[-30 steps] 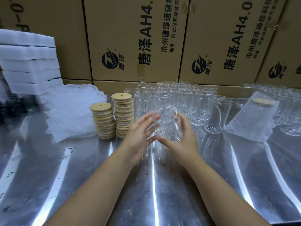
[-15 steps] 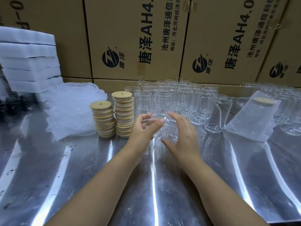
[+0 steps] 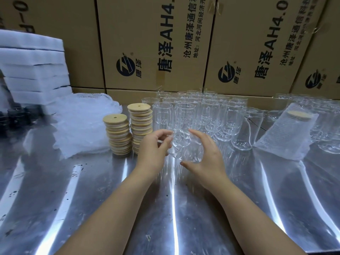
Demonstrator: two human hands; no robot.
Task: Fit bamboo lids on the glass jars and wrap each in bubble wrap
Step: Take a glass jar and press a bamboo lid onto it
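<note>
Clear lidless glass jar held tilted over shiny metal worktop, left hand grip curled on it, right hand cupped round it

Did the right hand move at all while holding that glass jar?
Yes. The right hand has slid a little to the left. Its fingers now reach over the glass jar, nearer the stacks of bamboo lids.
</note>
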